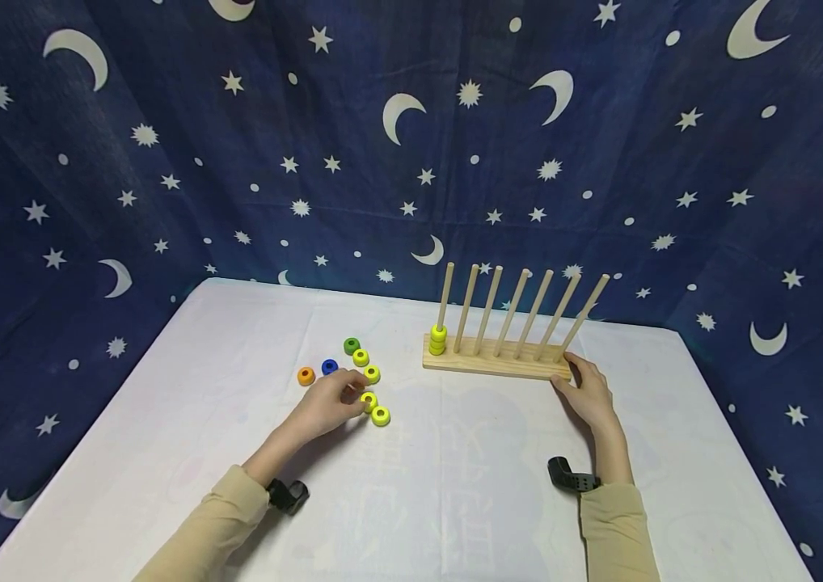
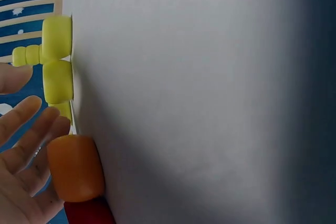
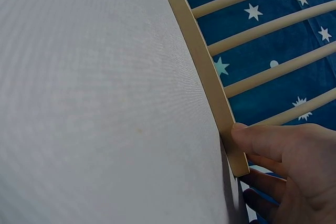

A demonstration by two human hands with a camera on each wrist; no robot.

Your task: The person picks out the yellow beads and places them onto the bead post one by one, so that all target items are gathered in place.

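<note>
We see yellow beads [image 1: 381, 421] toward the left, a green bead [image 1: 352, 349] on their far side, and a blue bead [image 1: 330, 370] and an orange bead [image 1: 305, 381] further left. The left wrist view shows us a dark red bead [image 2: 89, 213]. The peg rack [image 1: 484, 366] is pale tan wood, with bright yellow rings [image 1: 437, 341] on its leftmost peg [image 1: 445, 295]. We find the tablecloth [image 1: 470, 469] white, the sleeves [image 1: 618, 529] beige, the wrist cameras [image 1: 563, 474] black, and the backdrop [image 1: 353, 105] navy, patterned with whitish moons, stars and dots.

The head view is bright and evenly lit, with a soft shadow on the bench [image 1: 499, 461] below the left hand [image 1: 326, 402]. The left-wrist view looks greyer, darkening into blur at right; the right-wrist view bends the pegs [image 3: 278, 27] at upper right.
</note>
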